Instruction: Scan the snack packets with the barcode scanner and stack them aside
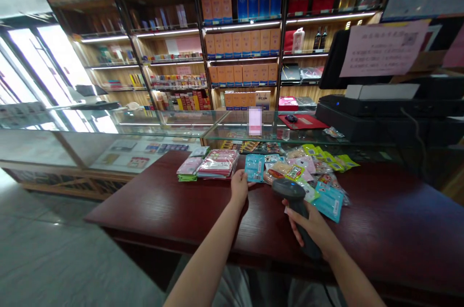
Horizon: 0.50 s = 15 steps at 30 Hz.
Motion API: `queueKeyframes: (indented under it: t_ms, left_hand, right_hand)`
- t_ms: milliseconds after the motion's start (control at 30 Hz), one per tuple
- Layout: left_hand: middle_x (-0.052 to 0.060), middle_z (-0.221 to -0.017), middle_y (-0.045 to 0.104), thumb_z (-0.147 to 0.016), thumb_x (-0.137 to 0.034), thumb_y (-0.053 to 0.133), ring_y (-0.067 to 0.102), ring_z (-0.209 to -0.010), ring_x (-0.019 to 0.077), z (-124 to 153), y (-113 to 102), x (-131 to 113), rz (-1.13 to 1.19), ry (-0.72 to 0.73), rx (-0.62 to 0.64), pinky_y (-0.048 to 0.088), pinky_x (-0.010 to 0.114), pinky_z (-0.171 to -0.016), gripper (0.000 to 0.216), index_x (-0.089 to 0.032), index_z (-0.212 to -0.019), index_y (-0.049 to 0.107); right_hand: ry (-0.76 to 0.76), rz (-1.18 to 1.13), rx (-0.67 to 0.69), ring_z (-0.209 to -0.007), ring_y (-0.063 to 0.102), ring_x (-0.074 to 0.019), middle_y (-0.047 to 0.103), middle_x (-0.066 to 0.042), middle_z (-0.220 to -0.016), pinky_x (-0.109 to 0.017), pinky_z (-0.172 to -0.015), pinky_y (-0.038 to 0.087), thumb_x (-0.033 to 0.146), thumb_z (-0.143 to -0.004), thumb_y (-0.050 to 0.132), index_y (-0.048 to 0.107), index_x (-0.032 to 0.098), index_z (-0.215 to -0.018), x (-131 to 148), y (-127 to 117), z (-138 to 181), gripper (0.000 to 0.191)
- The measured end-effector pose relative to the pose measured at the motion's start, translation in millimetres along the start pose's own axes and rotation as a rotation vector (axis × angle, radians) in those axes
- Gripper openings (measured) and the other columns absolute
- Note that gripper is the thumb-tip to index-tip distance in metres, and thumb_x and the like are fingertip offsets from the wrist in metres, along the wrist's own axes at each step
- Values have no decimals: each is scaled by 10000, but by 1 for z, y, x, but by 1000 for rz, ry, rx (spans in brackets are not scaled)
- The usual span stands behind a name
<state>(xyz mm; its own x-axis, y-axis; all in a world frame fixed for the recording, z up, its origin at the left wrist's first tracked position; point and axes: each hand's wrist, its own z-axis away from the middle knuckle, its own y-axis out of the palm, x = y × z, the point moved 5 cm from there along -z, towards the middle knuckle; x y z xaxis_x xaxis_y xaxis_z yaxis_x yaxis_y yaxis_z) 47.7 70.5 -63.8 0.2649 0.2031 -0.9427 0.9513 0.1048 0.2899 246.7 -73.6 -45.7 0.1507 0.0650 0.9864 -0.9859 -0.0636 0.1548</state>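
My right hand (312, 226) is wrapped round the handle of a dark grey barcode scanner (294, 199), whose head points at a heap of small snack packets (308, 171) on the dark red table (163, 205). Reaching forward, my left hand (239, 186) pinches the lower edge of a light blue packet (254, 167) lying at the left side of the heap. Another blue packet (329, 202) lies just right of the scanner. Left of my left hand sits a neat stack of pink packets (218, 163).
A smaller pink and green stack (189, 168) lies further left. Behind the table runs a glass display counter (174, 125) with a till and monitor (366, 104) at the right. Shelves of boxed goods (241, 43) line the back wall. Tiled floor is at the left.
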Motion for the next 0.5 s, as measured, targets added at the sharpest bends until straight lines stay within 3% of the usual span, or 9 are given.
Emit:
queueKeyframes:
  t_ms: [267,500]
  left_hand:
    - [34,-820,631,-781,-226,611,661,-760,145,-2,-1,2,20,-13,-28,587,425,-782,166,-154,-852,480]
    - [40,-826,641,-805,-162,542,668,-778,149,-2,3,2,27,-45,-35,586,433,-800,104,-154,-874,465]
  right_hand:
    - [-65,-28,-53,-287,449,-78,524,102,-468,-165,-276,366,506,-709,740,524,194,-955,3,15,10,452]
    - [-53,-37,-34,-289,457,-87,530,106,-475,-186,-256,393,498,-711,734,515,195,-958,1,25,12,448]
